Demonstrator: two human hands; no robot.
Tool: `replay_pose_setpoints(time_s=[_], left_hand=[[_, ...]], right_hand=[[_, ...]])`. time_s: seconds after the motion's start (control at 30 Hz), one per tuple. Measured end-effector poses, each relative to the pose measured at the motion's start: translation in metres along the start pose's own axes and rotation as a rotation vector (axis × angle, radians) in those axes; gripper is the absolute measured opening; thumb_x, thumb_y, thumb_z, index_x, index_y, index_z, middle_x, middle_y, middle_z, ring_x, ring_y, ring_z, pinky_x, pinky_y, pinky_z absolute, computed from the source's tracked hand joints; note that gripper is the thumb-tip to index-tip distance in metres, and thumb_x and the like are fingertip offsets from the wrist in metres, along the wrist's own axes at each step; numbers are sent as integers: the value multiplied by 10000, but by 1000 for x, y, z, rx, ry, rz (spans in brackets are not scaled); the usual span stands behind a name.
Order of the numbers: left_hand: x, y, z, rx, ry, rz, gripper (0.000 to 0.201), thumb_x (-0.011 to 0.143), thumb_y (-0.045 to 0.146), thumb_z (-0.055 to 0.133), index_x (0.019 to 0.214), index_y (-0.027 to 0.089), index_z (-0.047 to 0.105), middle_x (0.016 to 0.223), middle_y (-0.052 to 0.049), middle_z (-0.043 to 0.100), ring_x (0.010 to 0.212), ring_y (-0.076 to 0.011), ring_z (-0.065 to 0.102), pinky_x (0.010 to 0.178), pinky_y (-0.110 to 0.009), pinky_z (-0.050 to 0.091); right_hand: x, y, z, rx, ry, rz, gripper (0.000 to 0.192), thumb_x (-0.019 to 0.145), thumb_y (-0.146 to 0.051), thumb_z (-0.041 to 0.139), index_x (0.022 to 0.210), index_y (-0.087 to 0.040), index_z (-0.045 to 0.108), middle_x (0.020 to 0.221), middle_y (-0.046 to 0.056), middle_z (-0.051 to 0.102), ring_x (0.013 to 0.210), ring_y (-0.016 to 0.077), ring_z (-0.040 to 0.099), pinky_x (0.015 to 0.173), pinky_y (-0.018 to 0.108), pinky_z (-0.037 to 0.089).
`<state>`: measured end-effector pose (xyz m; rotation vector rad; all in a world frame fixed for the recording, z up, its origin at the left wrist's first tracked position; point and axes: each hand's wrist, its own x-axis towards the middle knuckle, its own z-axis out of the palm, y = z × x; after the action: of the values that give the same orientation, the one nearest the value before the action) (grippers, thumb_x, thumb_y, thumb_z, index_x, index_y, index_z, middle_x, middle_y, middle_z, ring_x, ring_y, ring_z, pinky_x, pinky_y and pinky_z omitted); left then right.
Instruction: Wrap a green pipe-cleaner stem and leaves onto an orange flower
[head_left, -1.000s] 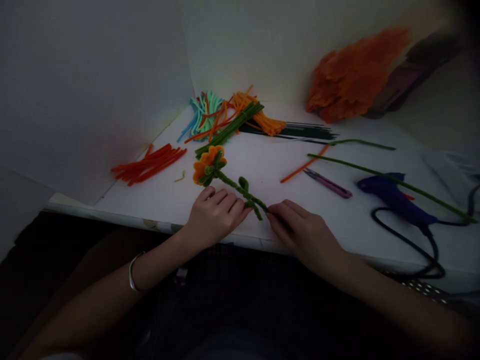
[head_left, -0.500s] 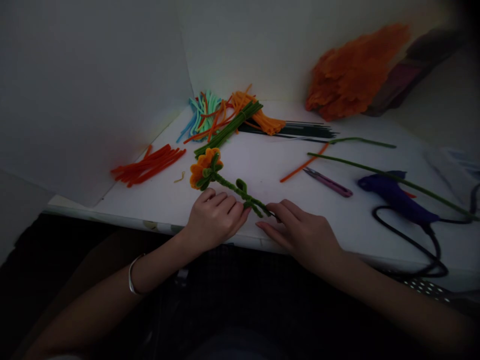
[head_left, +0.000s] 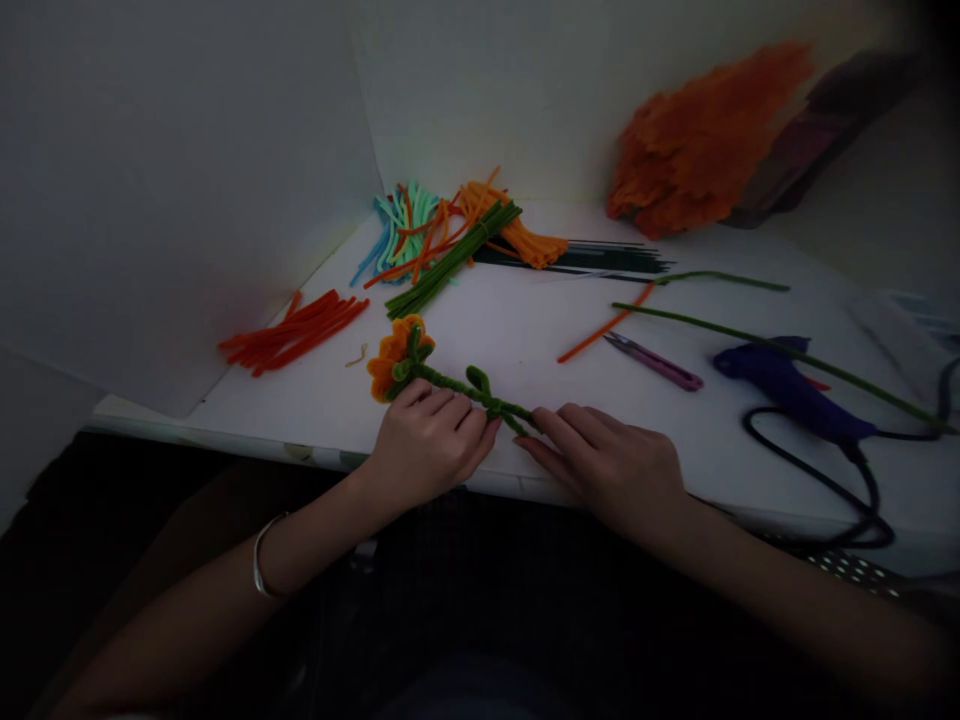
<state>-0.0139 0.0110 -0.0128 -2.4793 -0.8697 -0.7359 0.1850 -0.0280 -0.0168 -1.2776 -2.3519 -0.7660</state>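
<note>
An orange pipe-cleaner flower (head_left: 397, 358) with a green fuzzy stem and small looped leaves lies slanted between my hands, its bloom to the left. My left hand (head_left: 431, 440) is closed around the stem, just below the bloom and leaf. With thumb and fingers my right hand (head_left: 607, 460) pinches the stem's lower end, near a loose green strand. The tip of the stem is hidden by my right fingers. Beyond the flower lie a bundle of green pipe cleaners (head_left: 454, 262) and a pile of red-orange pipe cleaners (head_left: 296, 333).
Purple thread snips (head_left: 654, 361) and a dark blue glue gun (head_left: 795, 385) with a looping black cable lie on the right. Behind are blue-green pipe cleaners (head_left: 405, 230), orange pipe cleaners (head_left: 525, 235), dark wires (head_left: 615, 258) and a large orange fluffy bunch (head_left: 697, 145).
The flower's bloom has dipped down and to the left, and its stem lies flatter. My right fingers have shifted slightly along the stem's lower end; my left hand keeps its hold.
</note>
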Motion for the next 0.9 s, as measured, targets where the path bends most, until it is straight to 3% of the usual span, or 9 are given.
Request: replay_pose_setpoints(time_s=[0.27,0.53,0.77,0.9], left_hand=[[1,3,-2,3,-32,-31,294,857,269,462,586,172,519,540,13,546,568,-133,541,599,-295,357],[-2,3,5,-16,-36,-37,269,861,272,461,625,166,534,577,8,562,589,-141,563,580,-288,372],[-4,3,9,-39,-5,-33,258,855,269,477,634,159,551,569,7,562,578,-135,559,571,-284,378],[-2,1,7,-86,-44,-31,248,859,270,470,653,160,552,596,4,575,605,-140,569,596,-280,399]], right_hand=[[3,0,1,99,-33,92,214,874,-366,481,857,-192,604,674,-13,601,640,114,550,515,263,289],[2,3,1,369,-185,232,216,911,-282,406,903,-188,601,764,5,621,704,118,578,565,232,367],[1,0,4,296,-152,200,210,905,-265,418,897,-199,617,763,5,631,708,116,580,524,225,339],[2,6,7,265,-152,202,211,902,-277,425,894,-203,622,819,9,633,745,115,573,524,223,331]])
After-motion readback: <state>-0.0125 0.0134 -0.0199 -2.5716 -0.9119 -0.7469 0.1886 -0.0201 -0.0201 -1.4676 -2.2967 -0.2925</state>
